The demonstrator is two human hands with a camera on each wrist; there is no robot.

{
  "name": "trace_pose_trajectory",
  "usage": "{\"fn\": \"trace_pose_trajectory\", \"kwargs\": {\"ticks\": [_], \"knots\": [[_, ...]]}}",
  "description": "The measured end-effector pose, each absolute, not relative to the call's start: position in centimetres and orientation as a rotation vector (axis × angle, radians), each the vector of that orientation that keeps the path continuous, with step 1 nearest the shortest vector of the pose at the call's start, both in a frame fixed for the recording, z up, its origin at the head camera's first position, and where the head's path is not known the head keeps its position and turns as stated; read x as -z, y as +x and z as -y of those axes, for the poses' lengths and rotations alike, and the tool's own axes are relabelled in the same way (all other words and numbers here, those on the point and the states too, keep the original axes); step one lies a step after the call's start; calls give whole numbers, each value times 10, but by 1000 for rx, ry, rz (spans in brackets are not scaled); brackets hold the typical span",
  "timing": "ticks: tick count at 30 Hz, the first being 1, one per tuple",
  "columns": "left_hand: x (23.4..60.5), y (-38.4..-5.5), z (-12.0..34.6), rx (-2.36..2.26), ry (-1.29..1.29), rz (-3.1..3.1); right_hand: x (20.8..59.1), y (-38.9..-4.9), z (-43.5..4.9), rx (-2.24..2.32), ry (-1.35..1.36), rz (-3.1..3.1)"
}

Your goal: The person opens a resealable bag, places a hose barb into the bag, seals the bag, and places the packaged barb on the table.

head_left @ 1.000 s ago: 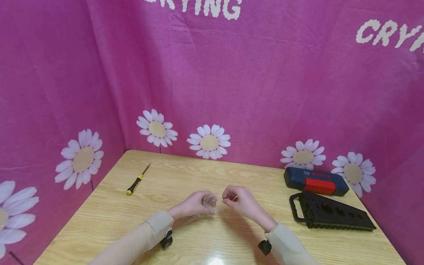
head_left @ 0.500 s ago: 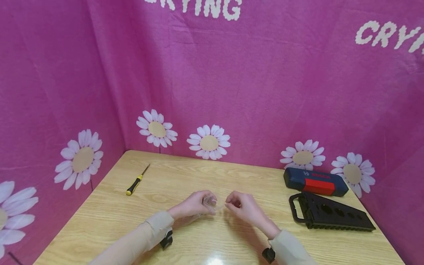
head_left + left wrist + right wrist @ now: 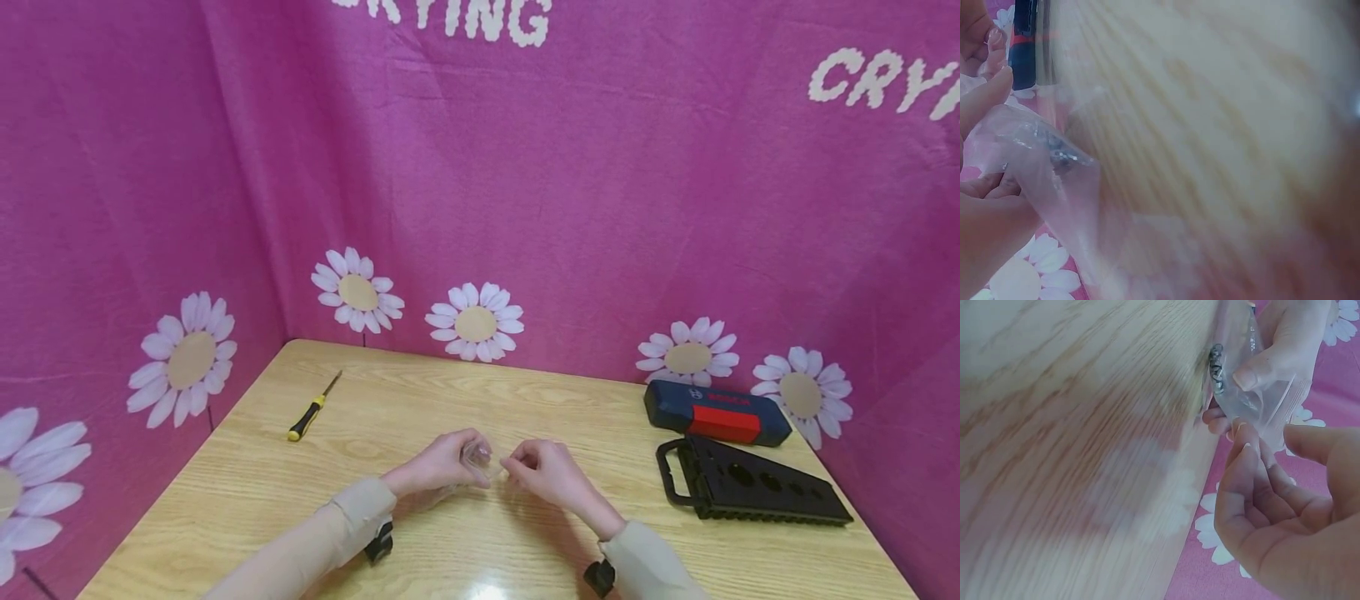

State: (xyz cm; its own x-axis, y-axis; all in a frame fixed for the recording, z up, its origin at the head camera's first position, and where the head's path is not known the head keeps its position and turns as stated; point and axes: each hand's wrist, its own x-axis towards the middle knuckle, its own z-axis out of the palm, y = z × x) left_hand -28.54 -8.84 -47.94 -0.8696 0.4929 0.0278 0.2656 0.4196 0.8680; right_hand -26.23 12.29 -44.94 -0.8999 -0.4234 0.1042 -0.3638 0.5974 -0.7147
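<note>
A clear plastic bag [image 3: 1266, 403] is gripped by my left hand [image 3: 442, 462], its thumb pressed on the film in the right wrist view. Several small dark, shiny metal parts [image 3: 1216, 369] lie inside the bag; the left wrist view shows them as a glinting cluster [image 3: 1063, 153]. My right hand [image 3: 551, 475] is at the bag's right edge. In the right wrist view its fingers [image 3: 1241, 469] curl loosely, fingertips right at the film, and the thumb stands apart from them.
A yellow-and-black screwdriver [image 3: 315, 407] lies at the back left of the wooden table [image 3: 420, 558]. At the right are a blue-and-red Bosch case [image 3: 716, 412] and a black holder with holes and a handle [image 3: 761, 483]. Pink flowered cloth [image 3: 570, 208] surrounds the table's back and sides.
My right hand drew back slightly to the right and down, then returned left toward the bag. The left hand stays in place with the bag.
</note>
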Motion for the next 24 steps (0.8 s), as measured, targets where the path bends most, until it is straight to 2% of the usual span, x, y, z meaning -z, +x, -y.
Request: {"fn": "trace_pose_trajectory", "kwargs": {"ticks": [24], "knots": [[480, -286, 92, -1413, 683, -2444, 444, -263, -115, 1286, -491, -2682]]}}
